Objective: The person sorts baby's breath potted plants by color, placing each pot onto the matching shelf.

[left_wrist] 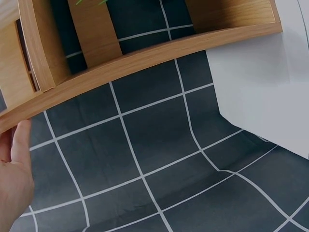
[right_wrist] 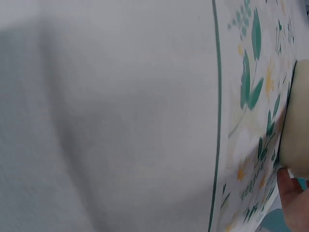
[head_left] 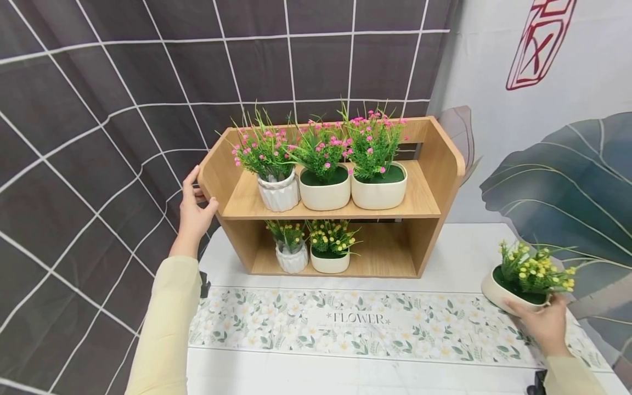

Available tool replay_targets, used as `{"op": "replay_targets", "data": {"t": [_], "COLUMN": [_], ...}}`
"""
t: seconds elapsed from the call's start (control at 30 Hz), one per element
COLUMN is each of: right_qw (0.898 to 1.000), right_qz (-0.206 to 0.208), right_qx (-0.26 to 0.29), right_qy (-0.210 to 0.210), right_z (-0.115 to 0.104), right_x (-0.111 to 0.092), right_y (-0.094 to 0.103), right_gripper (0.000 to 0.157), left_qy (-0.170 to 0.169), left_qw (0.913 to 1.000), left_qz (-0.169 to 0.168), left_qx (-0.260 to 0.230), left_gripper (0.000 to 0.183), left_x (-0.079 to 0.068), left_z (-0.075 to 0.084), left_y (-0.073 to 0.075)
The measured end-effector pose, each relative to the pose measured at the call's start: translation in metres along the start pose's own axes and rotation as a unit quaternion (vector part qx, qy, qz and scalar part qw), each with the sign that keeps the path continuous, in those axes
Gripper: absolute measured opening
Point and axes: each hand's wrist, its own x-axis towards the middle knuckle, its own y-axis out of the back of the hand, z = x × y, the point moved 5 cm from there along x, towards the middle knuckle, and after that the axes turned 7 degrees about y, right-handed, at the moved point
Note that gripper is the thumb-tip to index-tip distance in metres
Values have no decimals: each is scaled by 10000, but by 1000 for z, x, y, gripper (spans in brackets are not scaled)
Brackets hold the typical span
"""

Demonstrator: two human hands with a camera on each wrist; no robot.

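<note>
My left hand point(head_left: 193, 211) touches the left side panel of a two-tier wooden shelf point(head_left: 331, 215), its fingers against the panel's outer edge. The left wrist view shows these fingertips point(left_wrist: 20, 137) meeting the wood from outside. Far to the right, my right hand point(head_left: 545, 321) grips a cream oval pot of yellow artificial flowers point(head_left: 538, 274), which tilts slightly over the table. Only part of this pot point(right_wrist: 295, 121) and a few fingers appear in the right wrist view. On the shelf's lower tier stand a white ribbed pot point(head_left: 291, 259) and a cream oval pot point(head_left: 329, 264), both with yellow flowers.
Three pink-flowered plants occupy the upper tier: one in a white ribbed pot point(head_left: 278, 193), two in cream oval pots point(head_left: 325, 195). A floral runner point(head_left: 360, 332) marked FLOWER crosses the white table point(head_left: 276, 373). A dark grid-patterned cloth point(head_left: 113, 71) hangs behind.
</note>
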Motion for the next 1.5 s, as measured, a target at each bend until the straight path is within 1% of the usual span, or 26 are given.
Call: {"op": "replay_targets", "data": {"t": [0.1, 0.23, 0.4, 0.47, 0.57, 0.67, 0.83, 0.97, 1.1, 1.3, 1.5], "right_qw": [10000, 9996, 9984, 9982, 9982, 9987, 9987, 9984, 9973, 9955, 9934], "right_qz": [-54, -265, -547, -542, -522, -437, -450, -525, -705, -923, -1058], "right_qx": [2, 59, -127, -260, -281, -213, -148, -173, -201, -194, -285], "right_qy": [-8, -30, -22, 77, 96, 129, 162, 71, -31, 134, 340], "right_z": [-1, -7, -13, -15, -18, -22, -29, -35, -36, -43, -50], "right_x": [-5, -14, -27, -30, -36, -41, -50, -57, -61, -66, -70], "right_y": [-3, -9, -14, -16, -19, -21, -27, -30, -35, -44, -51], "right_gripper": [103, 103, 102, 100, 101, 100, 100, 101, 103, 105, 105], "left_qy": [5, 11, 16, 6, -10, -25, -4, 13, 13, -63, 10], "left_qw": [10000, 10000, 10000, 10000, 10000, 10000, 9999, 9998, 9998, 9998, 9999], "left_qz": [-35, -52, -37, -43, -41, -44, -61, -99, -124, -126, -113], "left_qx": [-21, -25, -33, -40, -58, -69, -131, -190, -124, -102, -28], "left_gripper": [78, 78, 78, 78, 78, 78, 78, 78, 79, 79, 79], "left_x": [0, 0, 0, 0, 0, 1, 2, 1, 1, 1, 1], "left_z": [0, -1, -1, -1, -1, -2, -3, -2, 0, 2, -1], "left_y": [0, 0, 1, 1, 1, 0, 0, 0, -1, -1, -1]}}
